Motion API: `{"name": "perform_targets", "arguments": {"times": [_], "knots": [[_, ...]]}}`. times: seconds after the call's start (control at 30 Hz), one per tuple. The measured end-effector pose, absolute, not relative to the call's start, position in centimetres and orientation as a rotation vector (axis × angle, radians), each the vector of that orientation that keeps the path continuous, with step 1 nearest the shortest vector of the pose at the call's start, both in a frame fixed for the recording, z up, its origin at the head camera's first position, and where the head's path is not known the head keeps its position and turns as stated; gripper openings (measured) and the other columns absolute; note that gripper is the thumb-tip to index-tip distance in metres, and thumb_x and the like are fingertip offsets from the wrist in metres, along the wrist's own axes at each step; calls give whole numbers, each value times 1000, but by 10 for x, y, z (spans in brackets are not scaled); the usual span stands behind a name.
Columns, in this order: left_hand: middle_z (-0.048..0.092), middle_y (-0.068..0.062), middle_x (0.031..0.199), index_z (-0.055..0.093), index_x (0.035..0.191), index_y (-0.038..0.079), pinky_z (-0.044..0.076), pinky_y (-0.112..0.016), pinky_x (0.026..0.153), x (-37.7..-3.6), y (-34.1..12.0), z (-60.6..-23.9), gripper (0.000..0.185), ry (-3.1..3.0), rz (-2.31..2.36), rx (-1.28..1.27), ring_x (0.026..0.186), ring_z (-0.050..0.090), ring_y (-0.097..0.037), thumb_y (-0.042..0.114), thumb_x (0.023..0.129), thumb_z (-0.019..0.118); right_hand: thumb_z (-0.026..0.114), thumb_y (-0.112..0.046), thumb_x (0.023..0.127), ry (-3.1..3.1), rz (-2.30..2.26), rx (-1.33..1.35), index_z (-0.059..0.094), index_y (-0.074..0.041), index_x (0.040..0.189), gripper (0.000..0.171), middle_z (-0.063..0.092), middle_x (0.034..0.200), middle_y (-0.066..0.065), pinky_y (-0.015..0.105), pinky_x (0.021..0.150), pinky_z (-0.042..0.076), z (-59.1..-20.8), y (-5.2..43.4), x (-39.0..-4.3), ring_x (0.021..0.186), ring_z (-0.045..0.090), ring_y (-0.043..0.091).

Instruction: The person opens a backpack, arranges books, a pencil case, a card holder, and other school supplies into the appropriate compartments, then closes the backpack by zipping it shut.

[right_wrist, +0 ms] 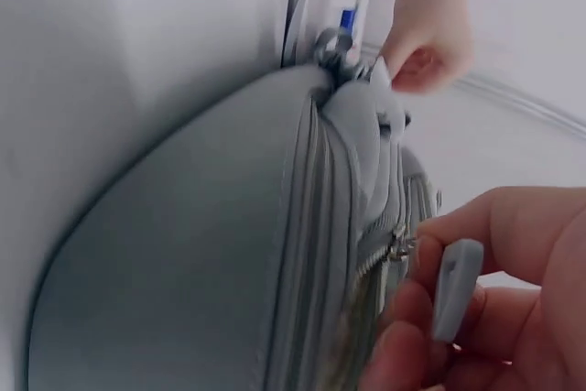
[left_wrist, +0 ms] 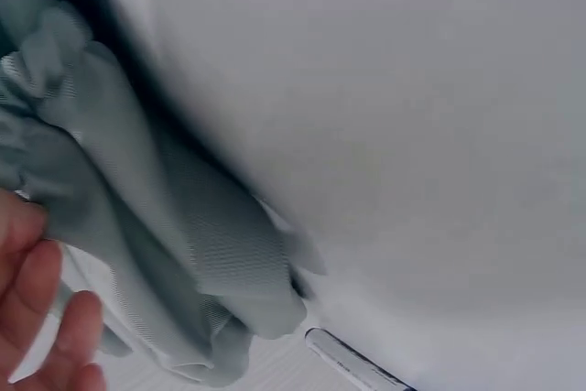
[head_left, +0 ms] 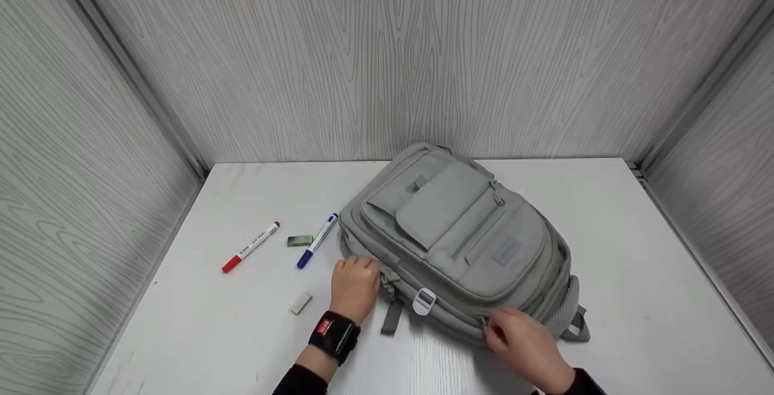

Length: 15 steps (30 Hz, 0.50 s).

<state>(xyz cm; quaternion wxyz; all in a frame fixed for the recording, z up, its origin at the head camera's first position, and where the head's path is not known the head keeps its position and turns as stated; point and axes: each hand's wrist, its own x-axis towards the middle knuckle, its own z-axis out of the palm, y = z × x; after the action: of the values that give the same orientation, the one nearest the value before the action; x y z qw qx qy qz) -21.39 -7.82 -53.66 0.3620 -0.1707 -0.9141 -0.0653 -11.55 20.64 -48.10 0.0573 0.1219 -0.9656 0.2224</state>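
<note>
Fingers (right_wrist: 403, 350) of the right hand (head_left: 525, 345) are clamped on the zip pull (right_wrist: 456, 290), at the bag's near edge, toward its right end. Left hand (head_left: 355, 289): fingers curled on fabric at the bag's left side.

Largest down:
- Walls (head_left: 393, 62): grey woodgrain, back and both sides.
- Tabletop (head_left: 629, 274): white, under everything loose.
- Bag (head_left: 444, 219): grey, center to right of center, flap side up, lying at a slant, far end near back wall. Straps stick out at its right end and near edge.
- Wristband (head_left: 334, 337): black, red label, left wrist.
- Red marker (head_left: 251, 247): leftmost loose item, slanted, well apart from bag.
- Blue marker (head_left: 317, 241): same slant, far tip just beside bag.
- Buckle (head_left: 424, 302): white and grey, near edge of bag, between the hands.
- Green block (head_left: 299, 241): between the markers, right beside blue; can't tell if touching.
- Pale block (head_left: 301, 303): near left hand.
</note>
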Motion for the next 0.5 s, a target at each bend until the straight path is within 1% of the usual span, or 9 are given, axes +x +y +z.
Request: {"name": "perform_targets", "arguments": {"times": [0.07,0.17,0.3,0.37,0.43,0.5], "knots": [[66,-1,72,68,70,10,43,-34,63,-208,-73,-532,13,-2373,-212,-419,67,59,-20,8,70,80,67,-7,83,-2897,733,419,57,-20,69,22,50,70,-11,21,58,39,-484,202,-114,64,43,-2],[66,-1,75,71,76,10,45,-32,64,-195,-58,-523,10,-2366,-284,-456,69,60,-19,8,72,80,66,-6,84,-2869,821,440,58,-20,70,21,51,70,-11,20,57,39,-485,199,-113,63,43,-4],[66,2,83,75,91,14,48,-27,68,-175,-29,-511,17,-2305,-420,-679,74,61,-13,12,75,79,66,-5,86,-2839,901,436,58,-19,71,22,52,71,-11,20,57,39,-485,195,-113,63,43,-4],[65,4,87,75,95,16,47,-25,69,-168,-14,-509,19,-2276,-463,-799,76,59,-11,13,77,77,66,-4,86,-2808,919,446,56,-18,70,23,51,71,-10,20,57,39,-485,192,-114,63,43,-3],[65,5,90,75,98,18,47,-24,72,-163,-1,-509,18,-2259,-461,-885,79,59,-10,15,80,76,67,-3,85,-2757,926,466,55,-17,69,24,50,70,-11,20,56,38,-486,190,-116,62,42,-3],[65,6,90,75,97,19,46,-24,72,-162,10,-512,17,-2243,-417,-916,81,58,-9,16,80,75,68,-1,83,-2703,925,493,52,-17,68,27,48,68,-11,20,56,37,-487,187,-117,61,40,-3]]}}
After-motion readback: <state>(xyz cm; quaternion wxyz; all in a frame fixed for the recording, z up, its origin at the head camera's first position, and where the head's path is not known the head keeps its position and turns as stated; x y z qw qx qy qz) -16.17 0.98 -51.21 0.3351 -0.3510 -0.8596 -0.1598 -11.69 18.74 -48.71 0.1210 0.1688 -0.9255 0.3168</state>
